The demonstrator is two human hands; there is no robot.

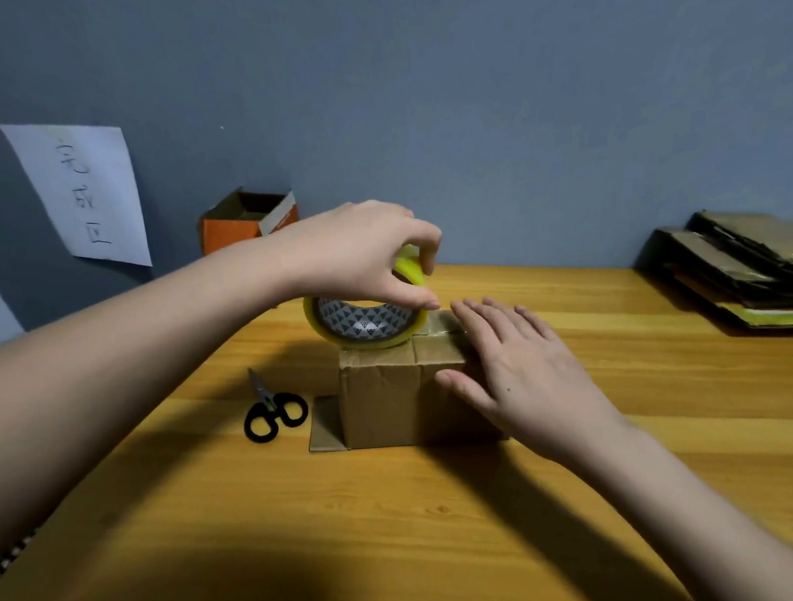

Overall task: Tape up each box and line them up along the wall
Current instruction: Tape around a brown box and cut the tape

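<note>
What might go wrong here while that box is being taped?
The left hand holds the tape roll upright on the box, while the right hand lies flat on the top and side. The strip could go on crooked or wrinkle if the roll tilts. The box is small and might slide on the table when the tape is pulled. The scissors lie to the left, so cutting means freeing a hand, and the loose end may stick to itself.

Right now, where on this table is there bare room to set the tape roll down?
Bare wood spans the near table in front of the brown box, and between it and the flattened cardboard stack. Left is crowded by the scissors.
</note>
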